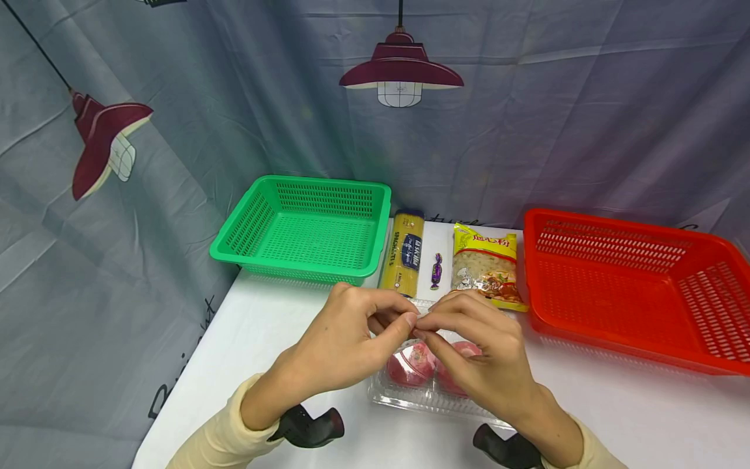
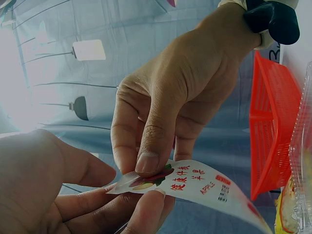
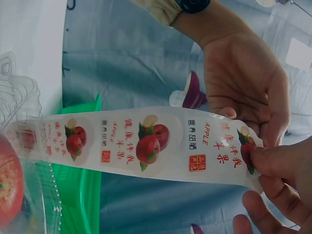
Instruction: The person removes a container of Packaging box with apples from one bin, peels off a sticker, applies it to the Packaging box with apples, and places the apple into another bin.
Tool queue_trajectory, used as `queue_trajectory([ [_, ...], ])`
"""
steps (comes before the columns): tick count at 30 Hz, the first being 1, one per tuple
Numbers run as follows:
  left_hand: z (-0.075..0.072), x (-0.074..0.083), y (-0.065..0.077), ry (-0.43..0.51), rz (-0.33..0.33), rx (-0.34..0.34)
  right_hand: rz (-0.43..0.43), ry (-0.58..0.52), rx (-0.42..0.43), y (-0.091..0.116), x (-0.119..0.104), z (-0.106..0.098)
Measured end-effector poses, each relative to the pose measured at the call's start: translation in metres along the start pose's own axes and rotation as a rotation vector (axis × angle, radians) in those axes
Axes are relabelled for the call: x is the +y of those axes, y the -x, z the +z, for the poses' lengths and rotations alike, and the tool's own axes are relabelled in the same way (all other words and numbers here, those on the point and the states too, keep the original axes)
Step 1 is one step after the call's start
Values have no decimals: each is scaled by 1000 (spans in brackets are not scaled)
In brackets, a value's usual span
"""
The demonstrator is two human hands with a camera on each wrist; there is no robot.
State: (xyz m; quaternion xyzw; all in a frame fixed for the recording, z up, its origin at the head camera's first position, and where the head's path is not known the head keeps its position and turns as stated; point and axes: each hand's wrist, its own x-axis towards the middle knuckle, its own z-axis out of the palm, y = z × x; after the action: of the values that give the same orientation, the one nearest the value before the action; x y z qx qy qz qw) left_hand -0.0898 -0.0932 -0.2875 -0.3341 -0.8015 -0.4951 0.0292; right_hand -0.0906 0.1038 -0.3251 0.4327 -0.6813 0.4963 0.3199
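Note:
A strip of apple stickers (image 3: 146,146), white with red print and pictured apples, runs between my hands. My left hand (image 1: 346,345) pinches the strip near its end in the left wrist view. At the same end my right hand (image 1: 486,352) pinches it too, the thumb lying on a printed apple. The fingertips of both hands nearly meet. Below them, a clear plastic box (image 1: 422,402) holds red apples (image 1: 412,366), partly covered by the hands. From above, the strip is mostly hidden. Whether a sticker is lifting from the backing, I cannot tell.
Behind the box lie a spaghetti pack (image 1: 404,254), a purple-wrapped candy (image 1: 436,271) and a yellow-topped food bag (image 1: 485,267). A green basket (image 1: 319,234) stands at the back left and a red basket (image 1: 603,286) to the right. A grey curtain hangs behind the table.

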Motion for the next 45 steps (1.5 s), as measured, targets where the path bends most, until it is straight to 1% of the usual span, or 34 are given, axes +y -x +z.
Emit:
queue_trajectory([
  [3,0,0,0,15,-7,-3,-2,10,-24,0,1,0],
  [9,0,1,0,-9,-34,-1,0,58,-73,2,1,1],
  [15,0,1,0,-8,-77,-14,35,95,-89,5,0,0],
  [20,-1,2,0,-69,-76,-5,58,104,-103,7,1,-1],
  [23,-3,1,0,-100,-75,10,72,106,-106,7,0,-2],
  [26,-5,-1,-1,-102,-80,31,75,93,-95,8,0,-2],
  [32,-10,-7,0,-77,-123,84,74,43,-65,10,-1,-4],
  [39,-16,-15,2,-26,-149,149,49,17,-19,12,0,-7],
  [45,-22,-22,6,-50,-184,206,71,12,-7,14,1,-10],
])
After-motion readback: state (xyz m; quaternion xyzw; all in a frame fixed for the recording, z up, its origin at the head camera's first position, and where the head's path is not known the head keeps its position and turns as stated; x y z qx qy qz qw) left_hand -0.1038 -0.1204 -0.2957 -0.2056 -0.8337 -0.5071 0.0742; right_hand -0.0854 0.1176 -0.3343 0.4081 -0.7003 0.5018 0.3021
